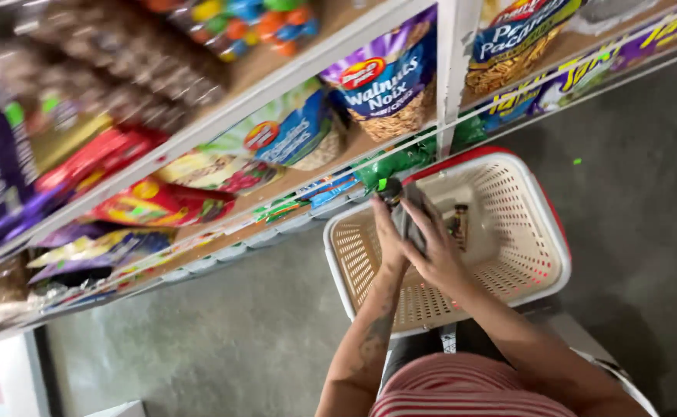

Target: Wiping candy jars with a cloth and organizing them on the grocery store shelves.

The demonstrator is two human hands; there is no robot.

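A red-and-white striped garment [462, 386] is being seen nearest the camera, with both forearms reaching away from it. The left hand [389, 232] and the right hand [435, 247] are being held together, touching, over a cream perforated basket [524, 255] with a red rim. A dark, flat object [412, 212] is being gripped between them, the right fingers [423, 220] being wrapped over it and the left hand closed against its side; what it is cannot be told. Just beyond the right hand, a small dark bottle [460, 220] is lying inside the basket. Under everything, a grey floor [246, 332] is showing. Beyond the hands, shelves [277, 85] are being filled with nut bags [389, 77] and red snack packets [157, 205].
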